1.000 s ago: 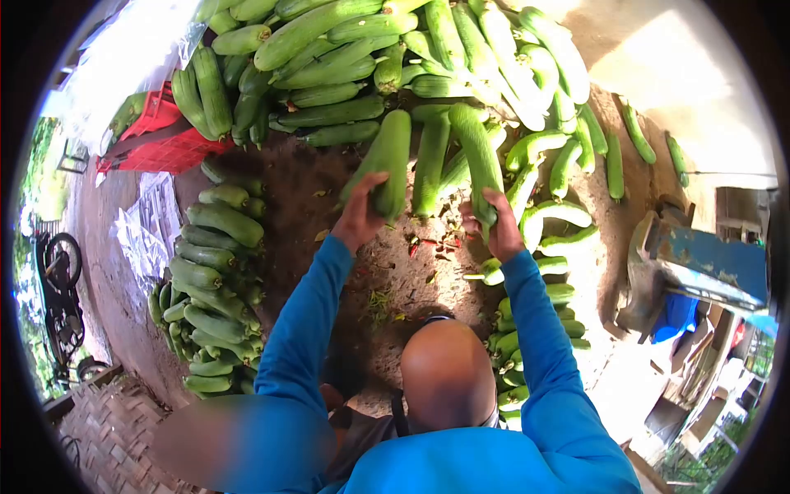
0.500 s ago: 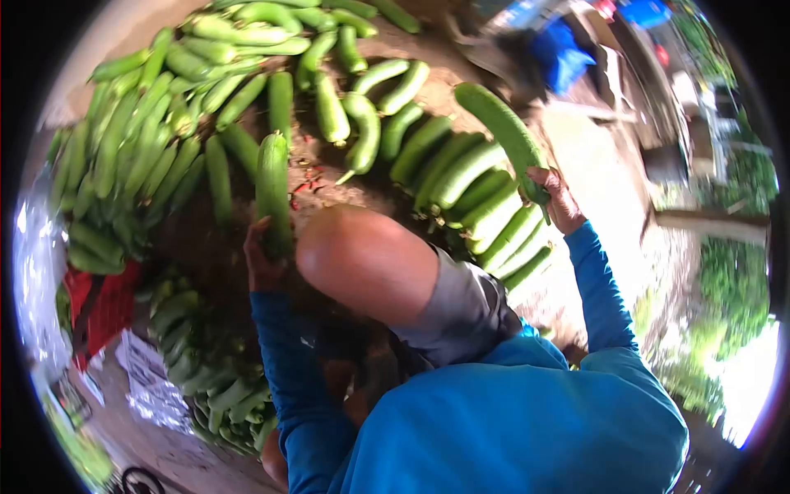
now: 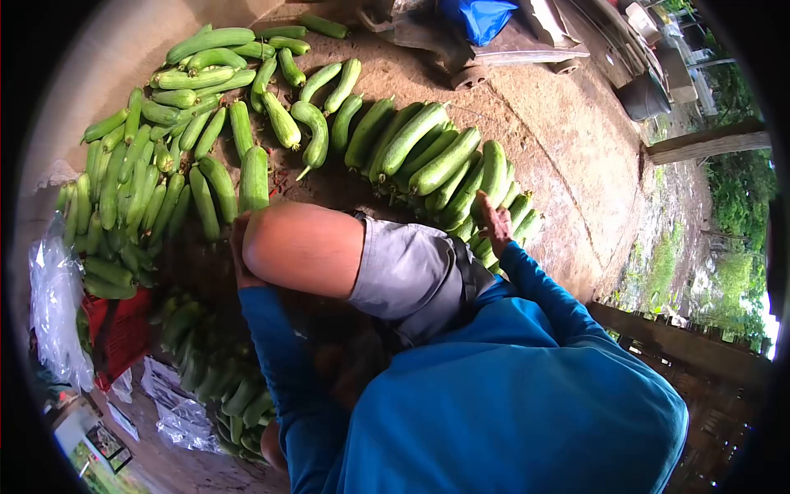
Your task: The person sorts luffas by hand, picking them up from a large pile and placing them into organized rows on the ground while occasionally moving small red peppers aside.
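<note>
My left hand (image 3: pixel 239 247) is partly hidden behind my bent knee and closed around the lower end of a long green sponge gourd (image 3: pixel 255 178), which points away from me. On the right, my right hand (image 3: pixel 497 226) grips the near end of another sponge gourd (image 3: pixel 494 169). That one lies against the right part of a curved row of sponge gourds (image 3: pixel 445 163), laid side by side. Further left is a large loose heap of sponge gourds (image 3: pixel 132 177). A few more gourds lie between heap and row.
Below my left arm is another gourd pile (image 3: pixel 197 346) in shade. A red bag (image 3: pixel 120 333) and clear plastic sheeting (image 3: pixel 58 300) lie at the left. A wheeled cart (image 3: pixel 518 51) with a blue bag (image 3: pixel 484 18) stands at the back. A dark bucket (image 3: pixel 644 97) is at the right.
My right hand has brought its raised gourd down onto the row. My left hand still holds its gourd, now lower behind my knee. The view has shifted.
</note>
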`<state>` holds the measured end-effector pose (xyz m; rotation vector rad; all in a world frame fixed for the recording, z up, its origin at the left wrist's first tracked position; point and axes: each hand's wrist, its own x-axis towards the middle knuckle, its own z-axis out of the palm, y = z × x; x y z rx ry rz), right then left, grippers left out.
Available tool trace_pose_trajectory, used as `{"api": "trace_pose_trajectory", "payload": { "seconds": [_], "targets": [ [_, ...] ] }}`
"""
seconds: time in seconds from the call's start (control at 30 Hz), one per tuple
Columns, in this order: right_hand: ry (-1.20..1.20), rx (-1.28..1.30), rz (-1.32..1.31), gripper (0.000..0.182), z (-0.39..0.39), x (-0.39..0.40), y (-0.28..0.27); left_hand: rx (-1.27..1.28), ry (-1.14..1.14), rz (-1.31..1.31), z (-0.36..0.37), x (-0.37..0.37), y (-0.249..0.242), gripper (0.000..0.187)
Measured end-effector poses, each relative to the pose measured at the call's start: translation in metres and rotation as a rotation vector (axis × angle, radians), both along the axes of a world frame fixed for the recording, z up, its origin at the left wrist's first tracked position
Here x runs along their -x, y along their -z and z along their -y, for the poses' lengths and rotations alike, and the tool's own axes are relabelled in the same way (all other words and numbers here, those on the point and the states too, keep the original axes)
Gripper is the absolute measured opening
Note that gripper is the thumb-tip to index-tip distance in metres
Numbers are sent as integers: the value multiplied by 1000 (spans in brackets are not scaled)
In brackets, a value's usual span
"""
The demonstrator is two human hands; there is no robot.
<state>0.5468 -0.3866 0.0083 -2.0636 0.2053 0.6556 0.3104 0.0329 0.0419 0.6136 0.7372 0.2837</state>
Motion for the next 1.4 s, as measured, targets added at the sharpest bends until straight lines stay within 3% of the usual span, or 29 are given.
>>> {"api": "trace_pose_trajectory", "payload": {
  "seconds": [0.07,0.17,0.23,0.27,0.3,0.37,0.43,0.47,0.53,0.6,0.7,0.77,0.8,0.87,1.0,1.07,1.13,1.17,1.27,1.4],
  "targets": [
    [-212,129,-134,78,-13,1,-7,-23,6,-10,1,3,-11,34],
    [-342,137,-96,81,-27,-11,2,-49,-10,-38,-4,8,-23,34],
    [-368,199,-149,67,-26,-24,5,-87,-176,-68,-8,16,-26,33],
    [-416,250,-187,79,-27,-28,-8,-98,-180,-64,-12,17,-34,33],
    [-520,318,-227,75,-27,-37,-16,-189,-148,-103,-17,18,-44,37],
    [-609,208,-127,68,-27,-46,-18,-292,-132,-148,-22,20,-57,42],
    [-598,-49,-68,58,-56,-39,-46,-657,-116,-301,-30,21,-74,57],
    [-650,-189,-51,58,-79,-31,-66,-782,-230,-382,-17,14,-94,73],
    [-785,-455,-81,59,-134,-14,-105,-978,-184,-238,-5,8,-121,81],
    [-801,-658,-255,62,-193,2,-133,-1079,71,-271,21,-10,-177,66],
    [-672,-1080,-535,62,-260,19,-155,-1185,392,-51,29,-22,-199,52],
    [-273,-1223,-512,57,-282,15,-132,-1172,400,-104,29,-19,-204,49],
    [-290,-1266,-516,56,-284,-1,-97,-1145,408,-160,29,-16,-205,46],
    [-287,-1137,-356,56,-256,-17,-88,-1193,431,-206,16,-4,-217,40],
    [-463,-822,3,55,-177,-117,43,-1211,303,-327,-45,70,-193,41],
    [-375,-683,-4,58,-132,-136,48,-1162,336,-555,-63,102,-184,43],
    [24,-561,-351,60,-109,-120,-7,-1073,393,-745,-75,128,-173,43],
    [27,-538,-360,61,-99,-124,-5,-1028,410,-797,-79,139,-163,42],
    [-241,-450,-60,61,-87,-137,15,-920,418,-779,-78,165,-136,39],
    [-188,-501,-224,58,-106,-138,-22,-843,470,-608,-81,176,-90,38]
  ]
}}
